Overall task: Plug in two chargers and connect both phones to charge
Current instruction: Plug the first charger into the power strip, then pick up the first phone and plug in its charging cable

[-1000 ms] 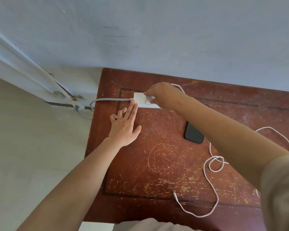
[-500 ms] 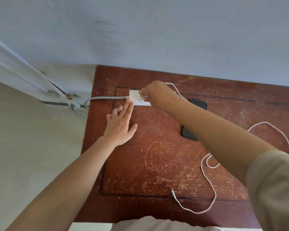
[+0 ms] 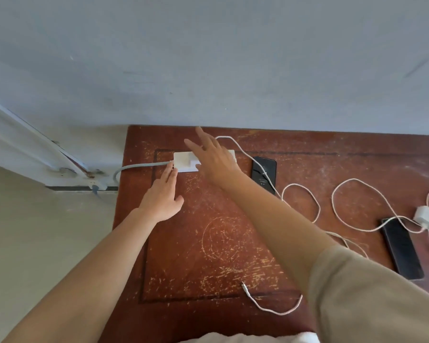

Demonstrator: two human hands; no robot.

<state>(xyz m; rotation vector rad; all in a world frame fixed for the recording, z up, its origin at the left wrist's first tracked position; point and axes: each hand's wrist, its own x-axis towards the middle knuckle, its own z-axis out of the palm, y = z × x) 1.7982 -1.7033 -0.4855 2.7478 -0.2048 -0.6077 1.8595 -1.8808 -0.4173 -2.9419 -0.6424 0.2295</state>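
A white power strip [image 3: 183, 162] lies at the table's far left, with a white charger block standing in it, partly hidden. My right hand [image 3: 214, 158] hovers over it, fingers spread, holding nothing. My left hand [image 3: 162, 196] lies flat on the table, fingertips touching the strip's near edge. A black phone [image 3: 264, 174] lies right of the strip with a white cable [image 3: 300, 191] across it; the cable's free plug [image 3: 244, 285] rests near the front edge. A second black phone [image 3: 401, 248] and a loose white charger [image 3: 426, 216] with its own cable lie at the far right.
The scratched red-brown table [image 3: 221, 243] stands against a blue-grey wall [image 3: 208, 58]. The strip's grey cord [image 3: 139, 167] runs off the left edge towards a wall socket near the floor [image 3: 96, 184]. A white door frame stands at the left.
My right hand has let go of the charger in the strip and lifted with fingers spread. The view has shifted right, so the second phone and charger now show.
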